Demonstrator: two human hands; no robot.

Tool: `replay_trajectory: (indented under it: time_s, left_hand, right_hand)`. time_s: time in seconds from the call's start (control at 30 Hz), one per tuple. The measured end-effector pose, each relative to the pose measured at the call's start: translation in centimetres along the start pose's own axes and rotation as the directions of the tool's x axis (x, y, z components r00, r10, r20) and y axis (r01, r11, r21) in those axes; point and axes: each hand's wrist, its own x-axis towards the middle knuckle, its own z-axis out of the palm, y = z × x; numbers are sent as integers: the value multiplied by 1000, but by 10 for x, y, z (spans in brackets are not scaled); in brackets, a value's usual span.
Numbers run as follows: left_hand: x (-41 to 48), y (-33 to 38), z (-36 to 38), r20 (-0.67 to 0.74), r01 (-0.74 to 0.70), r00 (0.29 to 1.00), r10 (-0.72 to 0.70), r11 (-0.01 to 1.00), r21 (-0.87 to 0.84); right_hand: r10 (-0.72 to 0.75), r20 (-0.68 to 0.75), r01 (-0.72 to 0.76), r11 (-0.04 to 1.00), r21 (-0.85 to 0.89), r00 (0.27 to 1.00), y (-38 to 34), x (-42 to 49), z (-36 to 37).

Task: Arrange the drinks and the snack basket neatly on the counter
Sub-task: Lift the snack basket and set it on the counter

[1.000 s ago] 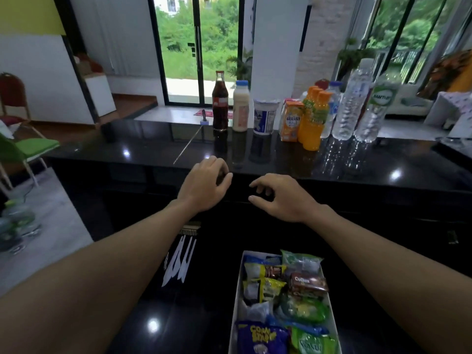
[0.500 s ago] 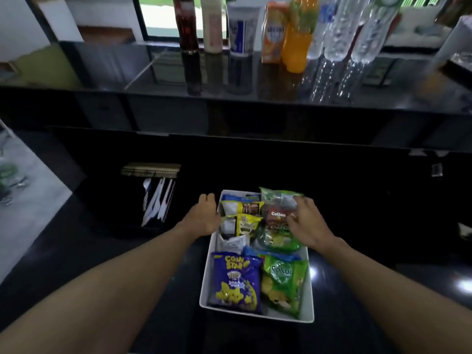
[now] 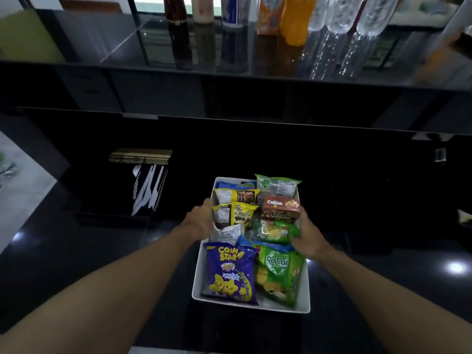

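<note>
Black cutlery tray (image 3: 143, 185) sits far left on the lower counter (image 3: 76, 251), not involved. Left hand (image 3: 200, 222) clamps the left wall of the snack basket (image 3: 198, 277), fingers (image 3: 207, 203) curled at the rim. The basket sits mid lower counter, stuffed with loose packets. Right hand (image 3: 307, 235) grips the right wall, its tips partly hidden by a green packet. Drinks (image 3: 293, 21) line the upper counter (image 3: 102, 47) behind. My read: stiff tray, light load, soft slippery bags. Hold both long walls mid-length and keep it level, or the top packets slide out.
</note>
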Motion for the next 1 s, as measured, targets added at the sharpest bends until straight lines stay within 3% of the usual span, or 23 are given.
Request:
replay_trajectory:
  time_s: [0.37,0.53,0.67,1.0]
  left_hand:
    - [-13,-9,-23,-64,59,996,-60,998,-21]
    - [-34,-41,-59,-136,59,989,-64,997,-38]
    - [-66,-71,-93,-217,135,965,-145,989,-61]
    - [-169,-157,-181,-422,241,869,-258,966,-94]
  right_hand:
    - [-10,47,11,999,-30,999,-28,0,3]
    - [-130,51,134,989,-67,990,-80,6,10]
    - [-231,114,242,966,-94,966,-131,9,26]
    - [-440,309,471,882,-28,843,-278,-11,83]
